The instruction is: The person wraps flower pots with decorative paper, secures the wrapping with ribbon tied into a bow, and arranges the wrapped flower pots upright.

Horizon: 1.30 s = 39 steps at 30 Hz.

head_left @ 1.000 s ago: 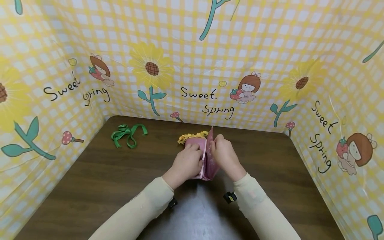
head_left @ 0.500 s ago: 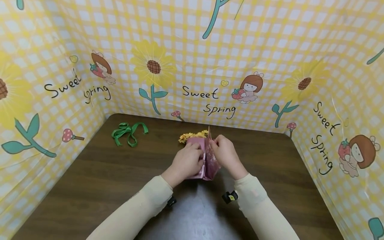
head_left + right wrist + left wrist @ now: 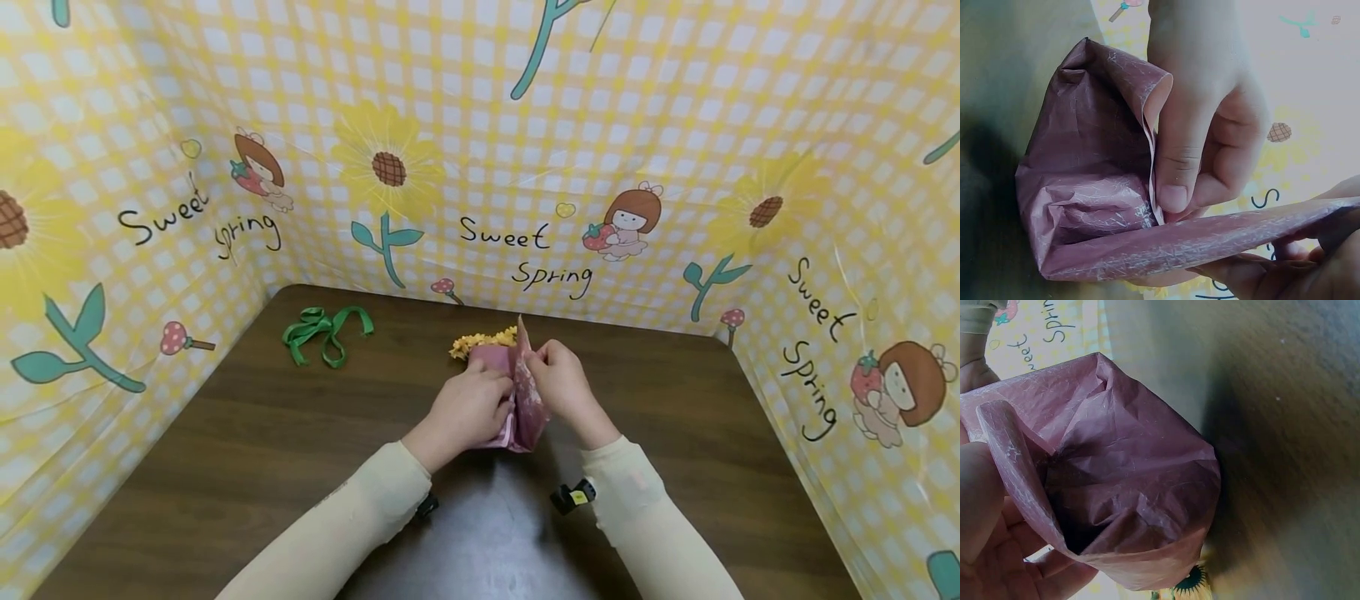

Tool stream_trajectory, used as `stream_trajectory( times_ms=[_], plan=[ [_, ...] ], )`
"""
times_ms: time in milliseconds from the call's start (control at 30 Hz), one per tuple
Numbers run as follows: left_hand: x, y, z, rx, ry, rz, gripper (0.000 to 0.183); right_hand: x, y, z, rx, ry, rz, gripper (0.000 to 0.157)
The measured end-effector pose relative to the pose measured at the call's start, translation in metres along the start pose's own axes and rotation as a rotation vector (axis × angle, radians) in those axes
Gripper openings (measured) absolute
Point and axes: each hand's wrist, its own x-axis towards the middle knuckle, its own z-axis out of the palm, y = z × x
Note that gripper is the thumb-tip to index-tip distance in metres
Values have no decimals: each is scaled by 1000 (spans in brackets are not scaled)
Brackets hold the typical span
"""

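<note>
A mauve sheet of wrapping paper (image 3: 532, 410) is wrapped round a bunch of yellow flowers (image 3: 483, 340), whose heads show at the far end. My left hand (image 3: 465, 407) lies over the rolled part and grips it; in the right wrist view its thumb (image 3: 1175, 181) presses the paper's edge, with the fingers behind. With my right hand (image 3: 564, 385) I pinch the raised flap on the right side. In the left wrist view the near end of the wrap (image 3: 1116, 469) gapes open, creased and dark inside. The stems are hidden.
A loose green ribbon (image 3: 326, 333) lies in loops at the table's back left. The brown wooden table (image 3: 262, 467) is bounded by a yellow checked cloth (image 3: 480, 150) at the back and sides. Black wrist cameras (image 3: 573, 497) sit under the sleeves.
The raised paper flap has tilted a little to the left, towards the rolled part, with my right hand still on it. My left hand keeps its hold; the head view has shifted slightly.
</note>
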Motion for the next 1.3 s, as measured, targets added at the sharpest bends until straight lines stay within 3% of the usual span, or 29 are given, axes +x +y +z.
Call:
stream_trajectory(
  times_ms=[267, 400, 567, 733, 1000, 1300],
  plan=[
    [-3, 1, -2, 39, 18, 10, 19, -3, 8, -1, 131, 50, 34, 24],
    [-4, 0, 2, 58, 38, 21, 19, -4, 5, 1, 105, 41, 0, 24],
    [-4, -2, 6, 93, 63, 85, 17, -3, 1, 5, 43, 26, -14, 25],
    [-4, -2, 5, 105, 31, 108, 22, -2, -4, 6, -3, 7, -6, 25],
    [-12, -1, 0, 20, 13, 93, 21, 2, -9, 11, -42, -16, -17, 24],
    [-7, -13, -13, -144, -109, 96, 20, 2, -12, 12, -83, -22, -37, 25]
  ],
)
